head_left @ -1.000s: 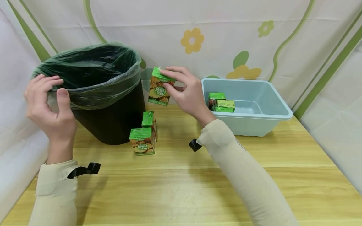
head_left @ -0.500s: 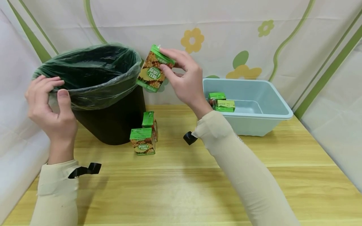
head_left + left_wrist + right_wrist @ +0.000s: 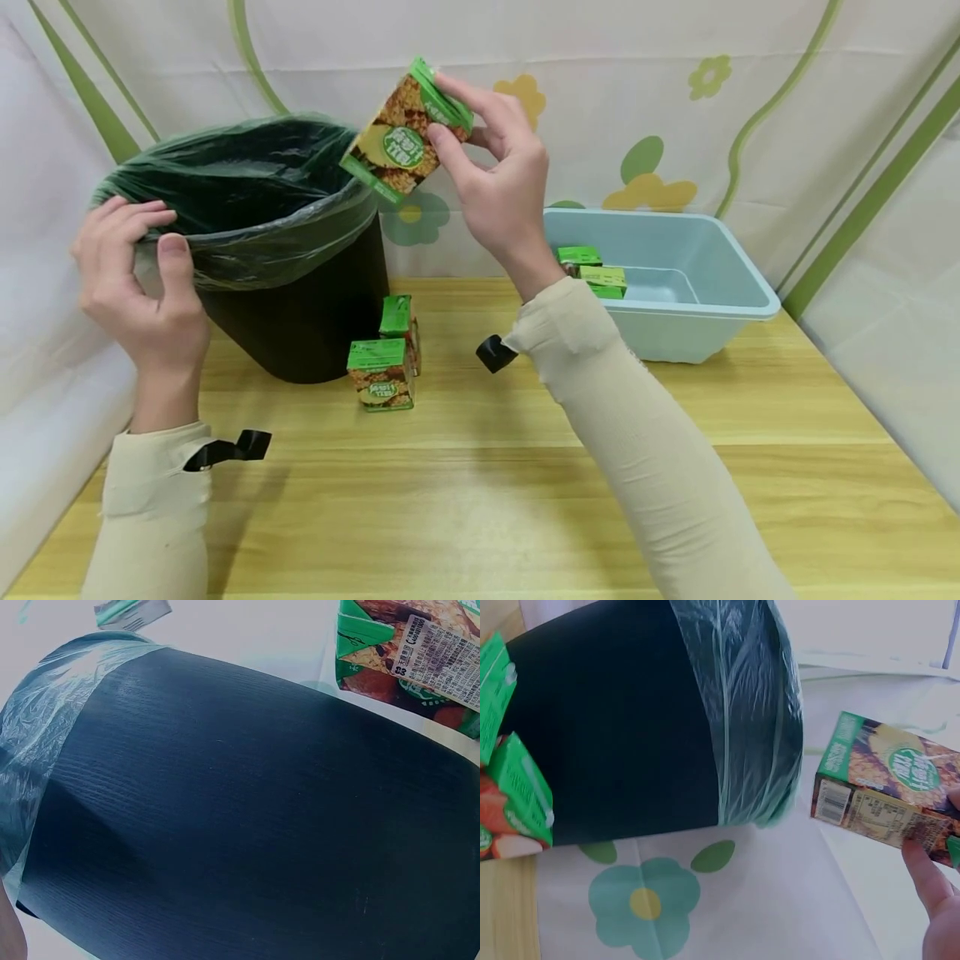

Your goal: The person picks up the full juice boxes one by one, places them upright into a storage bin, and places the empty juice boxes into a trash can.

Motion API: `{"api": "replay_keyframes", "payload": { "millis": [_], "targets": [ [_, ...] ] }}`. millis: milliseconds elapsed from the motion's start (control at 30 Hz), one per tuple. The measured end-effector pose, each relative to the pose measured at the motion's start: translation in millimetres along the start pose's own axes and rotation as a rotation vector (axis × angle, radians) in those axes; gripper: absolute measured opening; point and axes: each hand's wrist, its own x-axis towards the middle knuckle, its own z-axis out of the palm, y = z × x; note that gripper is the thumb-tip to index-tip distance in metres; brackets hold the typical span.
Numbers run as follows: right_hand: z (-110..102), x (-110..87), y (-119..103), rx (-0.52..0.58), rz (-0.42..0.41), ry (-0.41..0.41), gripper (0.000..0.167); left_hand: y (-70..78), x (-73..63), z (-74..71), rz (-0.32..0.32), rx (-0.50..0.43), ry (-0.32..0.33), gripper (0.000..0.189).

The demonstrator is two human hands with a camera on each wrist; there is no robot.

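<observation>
My right hand (image 3: pixel 510 175) holds a small snack box (image 3: pixel 405 142) with a green top and a brown food picture, thumb on its front and fingertips along its top. The box is tilted, raised just right of the rim of a black trash can (image 3: pixel 300 333) with a green plastic liner (image 3: pixel 277 242). In the right wrist view, the held box (image 3: pixel 885 787) is apart from the liner. My left hand (image 3: pixel 142 283) grips the can's left rim, fingers over the liner and thumb in front. Only a sliver of this hand (image 3: pixel 9 934) shows in the left wrist view.
Two similar snack boxes (image 3: pixel 381 387) stand on the wooden table (image 3: pixel 450 500) against the can's right front. To the right is a light blue plastic bin (image 3: pixel 660 329) with several green-topped boxes (image 3: pixel 600 279) inside. A patterned curtain (image 3: pixel 600 83) hangs behind.
The right hand has lifted the snack box up and slightly left, tilting it more toward the trash can. The left hand has stayed at the rim.
</observation>
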Motion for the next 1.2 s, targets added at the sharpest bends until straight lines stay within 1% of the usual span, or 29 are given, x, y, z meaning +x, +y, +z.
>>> {"api": "replay_keyframes", "payload": {
  "millis": [167,300,500,633,700,800,933,1033,1100,1133,1200],
  "targets": [
    [10,-0.3,-6,0.043,0.014,0.029,0.041,-0.9,-0.6,1.5,0.002,0.0,0.0,0.055],
    [21,-0.9,-9,0.056,0.023,0.038,0.041,1.0,-0.4,1.2,0.003,0.007,-0.003,0.057],
    [39,-3.6,-10,0.055,0.053,0.023,0.041,4.7,-1.2,-1.6,-0.011,0.023,-0.009,0.059],
    [48,-6.6,-8,0.037,0.038,0.013,0.04,2.2,-2.0,-0.4,-0.004,0.021,-0.004,0.062],
    [52,-8.9,-7,0.028,0.056,0.011,0.04,-0.4,-2.4,1.1,0.002,0.017,-0.005,0.063],
    [57,-12.3,-7,0.024,0.105,0.001,0.04,-3.9,-3.1,2.5,-0.001,0.013,-0.016,0.062],
    [67,-14.7,-9,0.004,0.173,-0.038,0.042,-4.5,-2.7,-0.7,-0.017,0.018,-0.024,0.059],
    [75,-14.4,-12,-0.028,0.213,-0.082,0.044,-2.8,-1.9,-2.5,-0.017,0.019,-0.016,0.057],
    [79,-14.2,-12,-0.068,0.224,-0.115,0.044,-1.8,-1.5,-1.8,-0.01,0.015,-0.007,0.057],
    [81,-14.3,-12,-0.082,0.22,-0.131,0.044,-1.5,-1.4,-1.2,-0.005,0.012,-0.004,0.057],
    [83,-14.8,-12,-0.147,0.198,-0.17,0.043,-1.4,-1.6,0.4,0.004,0.009,0.001,0.058]
  ]
}}
